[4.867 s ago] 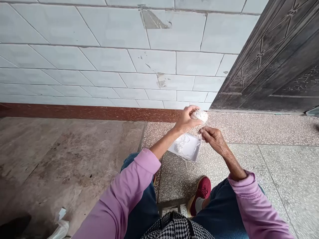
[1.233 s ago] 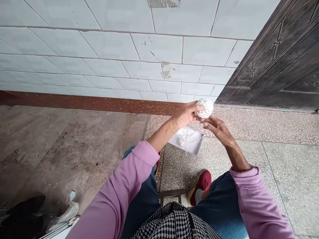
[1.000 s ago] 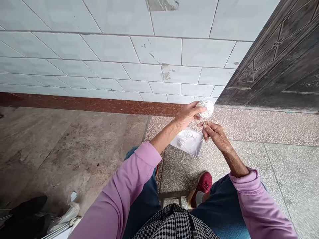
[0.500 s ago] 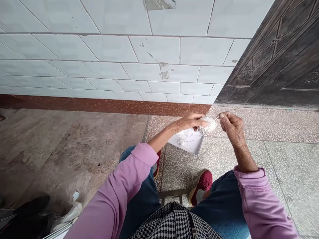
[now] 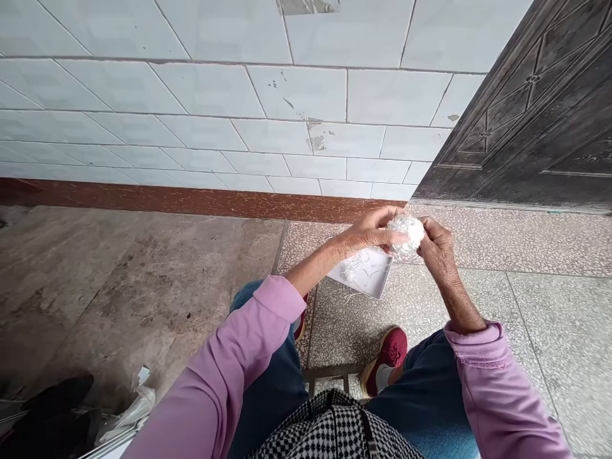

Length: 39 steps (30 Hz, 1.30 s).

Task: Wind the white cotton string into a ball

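I see the left hand [image 5: 367,233] clasping a roundish string ball [image 5: 407,233] in bent fingers, long axis unclear; the right hand [image 5: 437,247] curls at its edge; whether pinching, I cannot tell.

A pale tiled wall [image 5: 205,89], laid in staggered rows, filled the upper part of the view; it was chipped in a few spots, and a bare grey patch [image 5: 310,6] showed at the top edge. A red-brown skirting [image 5: 191,201], flecked with lighter marks, ran along its foot. On the right stood a dark door [image 5: 535,140] with raised diamond shapes. The floor changed at a seam [image 5: 282,247]: a stained, brownish slab [image 5: 119,287] to the left, speckled grey terrazzo [image 5: 549,312] to the right, with a pinker strip [image 5: 516,236] before the door. The light was soft, dimmer toward the lower left.
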### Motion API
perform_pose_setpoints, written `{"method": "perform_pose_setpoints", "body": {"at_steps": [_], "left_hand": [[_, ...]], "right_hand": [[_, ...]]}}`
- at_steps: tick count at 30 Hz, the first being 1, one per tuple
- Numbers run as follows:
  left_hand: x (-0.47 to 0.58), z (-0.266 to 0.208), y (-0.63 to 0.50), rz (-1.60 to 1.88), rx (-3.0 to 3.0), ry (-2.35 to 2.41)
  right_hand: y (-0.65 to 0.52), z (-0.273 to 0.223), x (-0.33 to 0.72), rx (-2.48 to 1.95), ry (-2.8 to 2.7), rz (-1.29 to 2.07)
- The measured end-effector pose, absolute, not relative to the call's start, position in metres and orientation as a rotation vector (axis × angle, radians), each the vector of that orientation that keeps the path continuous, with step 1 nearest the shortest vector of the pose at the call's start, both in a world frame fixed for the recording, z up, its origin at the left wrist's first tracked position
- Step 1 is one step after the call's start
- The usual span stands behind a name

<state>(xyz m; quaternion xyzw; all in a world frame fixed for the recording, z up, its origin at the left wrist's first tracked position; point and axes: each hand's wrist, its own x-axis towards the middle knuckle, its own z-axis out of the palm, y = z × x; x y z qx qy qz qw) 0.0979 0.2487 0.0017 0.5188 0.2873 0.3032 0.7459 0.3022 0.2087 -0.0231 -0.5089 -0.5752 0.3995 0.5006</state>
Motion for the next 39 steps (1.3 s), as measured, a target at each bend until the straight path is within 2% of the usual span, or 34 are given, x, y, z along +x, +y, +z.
{"method": "perform_pose_setpoints", "body": {"at_steps": [7, 11, 14, 16, 19, 21, 30, 34, 39], "left_hand": [[0.096, -0.001, 0.268, 0.935, 1.061, 0.694], [0.092, -0.006, 0.275, 1.032, 1.421, 0.953], [0.087, -0.007, 0.274, 0.888, 1.838, 1.085], [0.083, -0.006, 0.272, 0.674, 1.934, 1.044], [0.077, -0.001, 0.270, 0.346, 1.774, 0.793], [0.076, 0.002, 0.267, 0.286, 1.595, 0.618], [0.080, 0.022, 0.257, 0.655, 0.922, 0.307], [0.064, 0.031, 0.263, 0.832, 0.829, 0.344], [0.046, 0.039, 0.266, 1.047, 0.786, 0.440]], "right_hand": [[0.199, -0.024, 0.293, -1.246, -1.647, 0.963], [0.192, -0.019, 0.292, -1.224, -1.752, 1.037], [0.192, -0.014, 0.299, -1.214, -1.759, 1.037], [0.195, -0.011, 0.307, -1.223, -1.736, 1.009], [0.200, -0.007, 0.320, -1.225, -1.685, 1.021], [0.203, -0.004, 0.326, -1.206, -1.636, 1.122], [0.198, 0.003, 0.321, -1.087, -1.450, 1.527], [0.194, 0.003, 0.324, -1.115, -1.348, 1.511], [0.197, 0.004, 0.334, -1.159, -1.169, 1.336]]}}
